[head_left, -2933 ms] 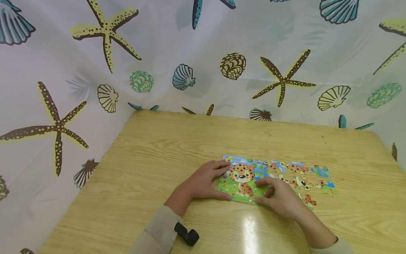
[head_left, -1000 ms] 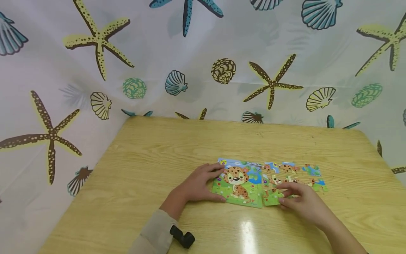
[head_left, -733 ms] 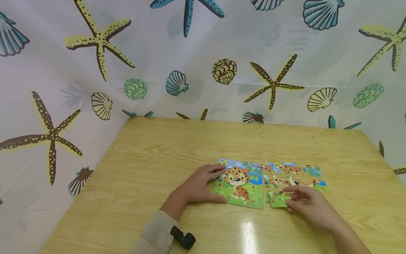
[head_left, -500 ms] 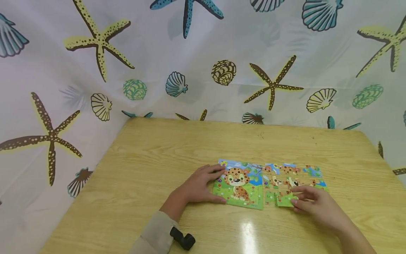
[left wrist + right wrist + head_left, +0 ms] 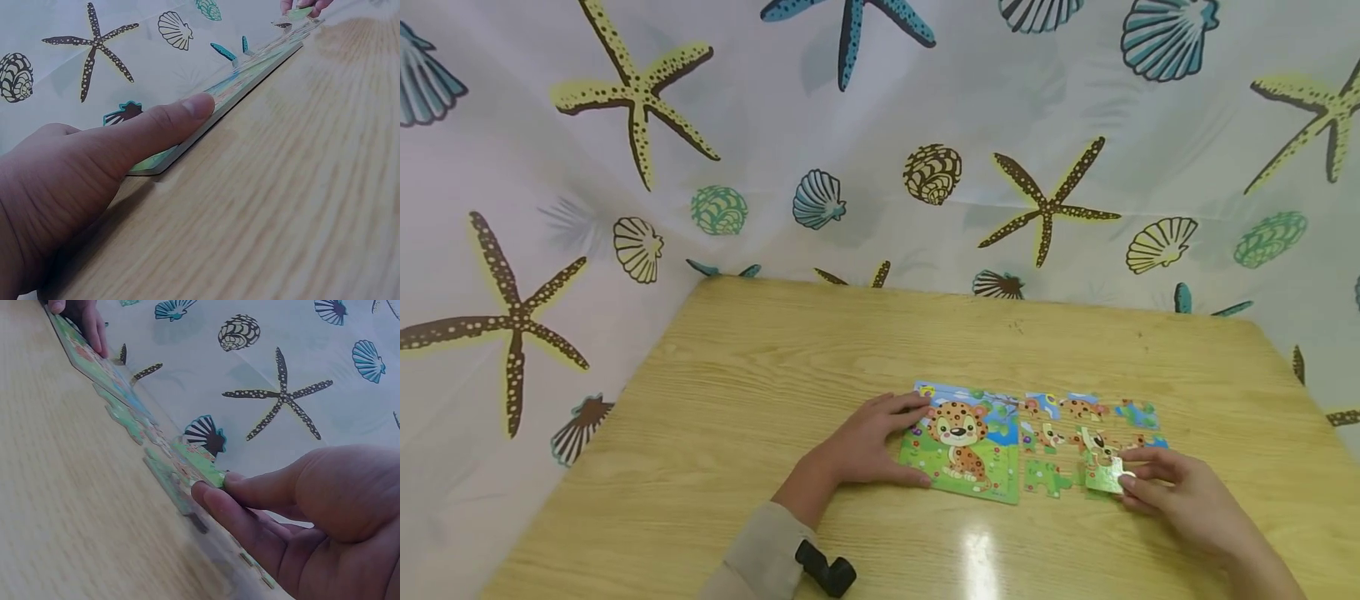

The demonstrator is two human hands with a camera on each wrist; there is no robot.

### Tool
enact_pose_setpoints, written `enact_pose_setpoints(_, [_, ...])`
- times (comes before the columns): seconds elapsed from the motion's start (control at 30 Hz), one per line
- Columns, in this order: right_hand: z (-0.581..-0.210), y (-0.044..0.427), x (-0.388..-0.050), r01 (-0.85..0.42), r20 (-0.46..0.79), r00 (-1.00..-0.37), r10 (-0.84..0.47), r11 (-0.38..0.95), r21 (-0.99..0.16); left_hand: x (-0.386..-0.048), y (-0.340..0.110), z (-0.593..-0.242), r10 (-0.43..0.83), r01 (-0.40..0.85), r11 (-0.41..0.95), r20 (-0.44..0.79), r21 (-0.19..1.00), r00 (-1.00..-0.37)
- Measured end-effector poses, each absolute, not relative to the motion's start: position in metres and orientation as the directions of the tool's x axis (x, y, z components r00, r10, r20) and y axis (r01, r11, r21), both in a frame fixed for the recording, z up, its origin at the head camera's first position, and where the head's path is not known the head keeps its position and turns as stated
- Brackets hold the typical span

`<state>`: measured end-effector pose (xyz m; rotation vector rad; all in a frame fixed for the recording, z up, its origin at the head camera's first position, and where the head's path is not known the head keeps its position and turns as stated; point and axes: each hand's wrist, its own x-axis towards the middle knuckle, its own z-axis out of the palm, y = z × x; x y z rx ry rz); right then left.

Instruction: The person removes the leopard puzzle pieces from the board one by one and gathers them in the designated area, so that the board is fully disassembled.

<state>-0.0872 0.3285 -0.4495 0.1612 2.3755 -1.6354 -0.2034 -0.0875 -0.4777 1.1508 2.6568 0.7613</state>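
Note:
In the head view a leopard puzzle board (image 5: 970,437) lies flat on the table. My left hand (image 5: 872,442) rests at its left side with fingers extended; in the left wrist view, the straight thumb (image 5: 159,125) lies over the board's edge. To the right, my right hand (image 5: 1187,496) pinches a green puzzle piece (image 5: 1103,477) between thumb and fingertips. The right wrist view has this piece tilted and raised above another green piece (image 5: 167,481) on the tabletop. A separate green piece (image 5: 1047,478) lies between the board and my right hand.
Several loose puzzle pieces, among them a blue-green one (image 5: 1137,414), lie in rows right of the board. The wooden table (image 5: 790,358) meets a curtain (image 5: 880,217) printed with shells and starfish. A black fitting (image 5: 826,569) sits by the left sleeve.
My right hand has moved right, lifting the pinched green piece away from the board and the lower-left green piece, which now shows fully. The left hand has stayed on the board.

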Motion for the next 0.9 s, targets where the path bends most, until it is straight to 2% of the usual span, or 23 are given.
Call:
enact_pose_setpoints(0.17, [-0.446, 0.347, -0.081, 0.239, -0.267, -0.964, -0.007, 0.423, -0.874, -0.205, -0.085, -0.478, 0.718, 0.651, 0.587, 0.062, 0.482, -0.694])
enact_pose_setpoints(0.67, [-0.448, 0.373, -0.081, 0.315, -0.315, -0.946, 0.081, 0.466, -0.827, -0.207, -0.088, -0.479, 0.712, 0.649, 0.587, 0.072, 0.484, -0.698])
enact_pose_setpoints(0.77, [-0.447, 0.372, -0.082, 0.311, -0.309, -0.946, 0.095, 0.525, -0.792, -0.207, -0.089, -0.479, 0.712, 0.653, 0.583, 0.083, 0.484, -0.698])
enact_pose_setpoints(0.9, [-0.444, 0.364, -0.084, 0.276, -0.268, -0.956, 0.118, 0.67, -0.689, -0.205, -0.093, -0.478, 0.707, 0.653, 0.597, 0.079, 0.466, -0.703])
